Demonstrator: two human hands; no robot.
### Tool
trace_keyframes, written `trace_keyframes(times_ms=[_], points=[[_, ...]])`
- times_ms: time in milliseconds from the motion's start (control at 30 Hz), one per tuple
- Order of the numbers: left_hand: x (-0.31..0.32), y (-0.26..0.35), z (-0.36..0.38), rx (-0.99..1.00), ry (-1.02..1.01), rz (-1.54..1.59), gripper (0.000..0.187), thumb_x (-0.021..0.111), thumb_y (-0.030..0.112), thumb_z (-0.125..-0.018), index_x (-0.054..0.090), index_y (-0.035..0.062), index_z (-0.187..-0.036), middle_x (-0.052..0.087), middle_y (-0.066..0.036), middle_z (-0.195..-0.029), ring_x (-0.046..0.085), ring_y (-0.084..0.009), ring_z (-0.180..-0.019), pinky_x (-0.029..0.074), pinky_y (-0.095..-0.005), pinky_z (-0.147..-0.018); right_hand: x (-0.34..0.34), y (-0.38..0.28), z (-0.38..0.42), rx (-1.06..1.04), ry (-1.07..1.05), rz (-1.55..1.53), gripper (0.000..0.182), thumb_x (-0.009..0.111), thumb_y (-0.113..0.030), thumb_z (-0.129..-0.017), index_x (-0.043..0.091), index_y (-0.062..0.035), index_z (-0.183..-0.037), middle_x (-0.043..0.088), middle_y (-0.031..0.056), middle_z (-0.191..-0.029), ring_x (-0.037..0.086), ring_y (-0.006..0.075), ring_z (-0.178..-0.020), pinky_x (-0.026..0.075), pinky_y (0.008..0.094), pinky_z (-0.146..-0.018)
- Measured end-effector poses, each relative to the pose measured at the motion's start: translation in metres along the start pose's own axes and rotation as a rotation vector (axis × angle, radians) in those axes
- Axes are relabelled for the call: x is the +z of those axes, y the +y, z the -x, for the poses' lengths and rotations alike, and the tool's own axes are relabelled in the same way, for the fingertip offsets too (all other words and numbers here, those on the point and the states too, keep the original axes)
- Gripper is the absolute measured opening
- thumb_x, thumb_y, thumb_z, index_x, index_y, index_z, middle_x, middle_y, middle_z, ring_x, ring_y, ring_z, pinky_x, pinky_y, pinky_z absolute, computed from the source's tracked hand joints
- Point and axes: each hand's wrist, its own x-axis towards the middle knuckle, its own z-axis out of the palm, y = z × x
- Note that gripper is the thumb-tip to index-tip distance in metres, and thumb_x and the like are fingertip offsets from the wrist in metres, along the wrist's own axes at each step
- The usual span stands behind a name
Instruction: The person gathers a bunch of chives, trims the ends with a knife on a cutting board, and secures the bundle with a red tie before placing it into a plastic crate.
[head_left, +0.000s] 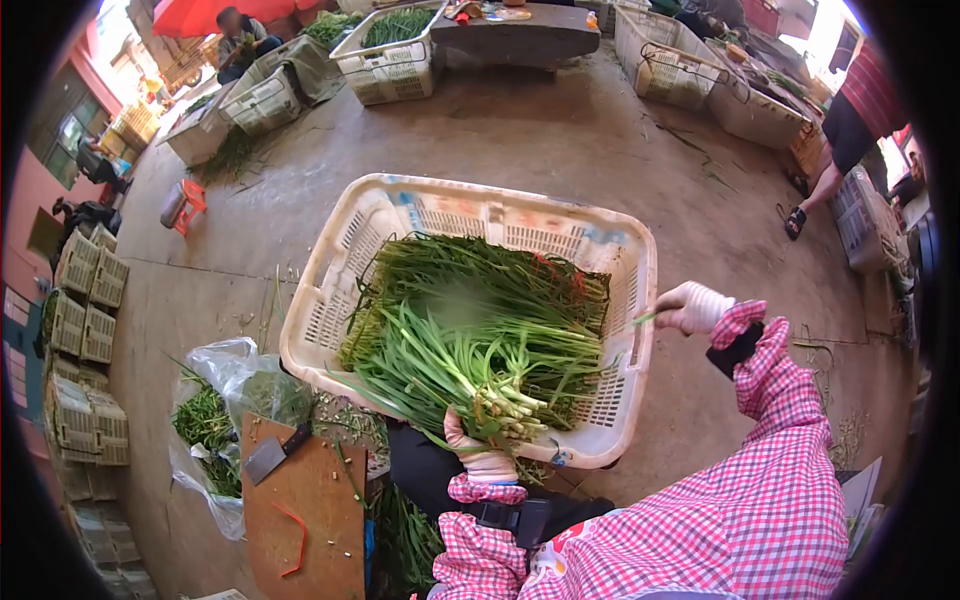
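A white plastic basket (650, 250) stands in front of me, holding long dark-green leafy bundles (450, 262), some with red ties. Across the near side of it lies a loose bunch of long-leaved greens with white stems (480, 385), much like garlic chives. My left hand (465, 445), in a pale glove, is closed around the stem end of this bunch at the near rim; part of the fingers is hidden below the stems. Just outside the right rim, my right hand (690, 306) pinches a small strip of green leaf (645, 319).
At lower left are a wooden board (300, 540) with a cleaver (275, 455) and red tie (292, 540), and a plastic bag (215, 360) of greens. An orange-red stool (184, 206), more baskets (390, 75) and a low table (515, 38) stand beyond. Another person's legs (815, 190) show at right.
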Motion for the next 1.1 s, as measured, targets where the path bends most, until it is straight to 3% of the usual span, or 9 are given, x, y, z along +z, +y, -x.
trace_keyframes(times_ms=[100, 200, 267, 300, 333, 433, 500, 600, 1100], points=[[0.009, -0.001, 0.009, 0.293, -0.06, -0.425, 0.048, 0.054, 0.039, -0.086, 0.055, 0.0059, -0.12, 0.059, -0.014, -0.117, 0.059, -0.0338, -0.103, 0.045, -0.0545, -0.095, -0.027, 0.026, 0.006, -0.012, 0.236, -0.314, 0.016, 0.062, -0.014, -0.085, 0.067, -0.0011, -0.094, 0.056, 0.0025, -0.062, 0.05, 0.0095, -0.049, 0.042, 0.0273, -0.046], [0.026, 0.013, 0.026, -0.053, -0.095, 0.075, 0.046, 0.052, 0.036, -0.087, 0.055, 0.0064, -0.122, 0.059, -0.015, -0.118, 0.057, -0.0342, -0.107, 0.046, -0.053, -0.094, -0.033, 0.038, 0.001, -0.039, 0.301, -0.363, 0.025, 0.065, -0.019, -0.082, 0.066, -0.0048, -0.102, 0.063, 0.0055, -0.069, 0.061, 0.0162, -0.06, 0.049, 0.0319, -0.053], [0.03, 0.021, 0.033, -0.062, -0.107, 0.096, 0.042, 0.05, 0.029, -0.089, 0.056, 0.003, -0.121, 0.061, -0.015, -0.116, 0.06, -0.0316, -0.103, 0.05, -0.0482, -0.091, -0.017, -0.002, 0.005, 0.054, 0.068, 1.034, 0.05, 0.068, -0.028, -0.078, 0.056, -0.009, -0.123, 0.066, 0.0169, -0.101, 0.067, 0.0272, -0.082, 0.054, 0.038, -0.069], [0.029, 0.023, 0.035, -0.064, -0.099, 0.09, 0.042, 0.05, 0.028, -0.089, 0.056, 0.0026, -0.121, 0.061, -0.015, -0.116, 0.06, -0.0315, -0.103, 0.05, -0.048, -0.091, -0.002, -0.013, 0.008, 0.045, 0.093, 1.007, 0.075, 0.07, -0.034, -0.075, 0.037, -0.0136, -0.139, 0.047, 0.0238, -0.133, 0.063, 0.0329, -0.103, 0.052, 0.0405, -0.085], [0.024, 0.024, 0.033, -0.046, -0.124, 0.064, 0.041, 0.05, 0.027, -0.089, 0.056, 0.0018, -0.121, 0.061, -0.015, -0.116, 0.06, -0.0317, -0.103, 0.05, -0.0479, -0.091, 0.009, -0.049, 0.026, -0.032, 0.079, 0.878, 0.087, 0.072, -0.032, -0.072, 0.026, -0.015, -0.144, 0.033, 0.0248, -0.143, 0.062, 0.0322, -0.103, 0.051, 0.0392, -0.088], [0.017, 0.022, 0.034, -0.092, -0.083, -0.025, 0.053, 0.051, 0.046, -0.085, 0.054, 0.0098, -0.125, 0.058, -0.016, -0.12, 0.054, -0.0377, -0.109, 0.041, -0.0567, -0.097, 0.06, -0.084, 0.028, -0.602, 0.089, 0.539, 0.092, 0.076, -0.029, -0.068, 0.027, -0.0142, -0.144, 0.035, 0.016, -0.145, 0.062, 0.0333, -0.101, 0.051, 0.0367, -0.087], [0.038, 0.026, 0.049, -0.13, -0.176, -0.039, 0.049, 0.048, 0.041, -0.087, 0.056, 0.006, -0.12, 0.06, -0.017, -0.116, 0.056, -0.0369, -0.107, 0.043, -0.0543, -0.096, 0.111, -0.09, 0.007, -0.901, 0.04, 0.307, 0.085, 0.074, -0.026, -0.072, 0.029, -0.0153, -0.143, 0.033, 0.0167, -0.146, 0.061, 0.0338, -0.101, 0.052, 0.0365, -0.086], [0.037, 0.049, 0.059, -0.004, -0.157, -0.078, 0.048, 0.049, 0.037, -0.086, 0.055, 0.0013, -0.118, 0.061, -0.018, -0.112, 0.059, -0.0354, -0.101, 0.046, -0.0506, -0.093, 0.168, -0.096, -0.011, -1.081, 0.067, 0.091, 0.026, 0.065, -0.024, -0.083, 0.061, -0.0121, -0.106, 0.062, 0.0069, -0.109, 0.063, 0.0303, -0.089, 0.053, 0.0362, -0.074], [0.022, 0.08, 0.075, 0.025, -0.244, 0.002, 0.05, 0.056, 0.033, -0.083, 0.053, 0.0025, -0.122, 0.06, -0.016, -0.116, 0.059, -0.0331, -0.103, 0.046, -0.0482, -0.093, 0.153, -0.105, -0.02, -1.36, 0.037, 0.423, 0.024, 0.061, -0.028, -0.084, 0.059, -0.0137, -0.103, 0.059, 0.0075, -0.077, 0.06, 0.0304, -0.061, 0.047, 0.0402, -0.049]])
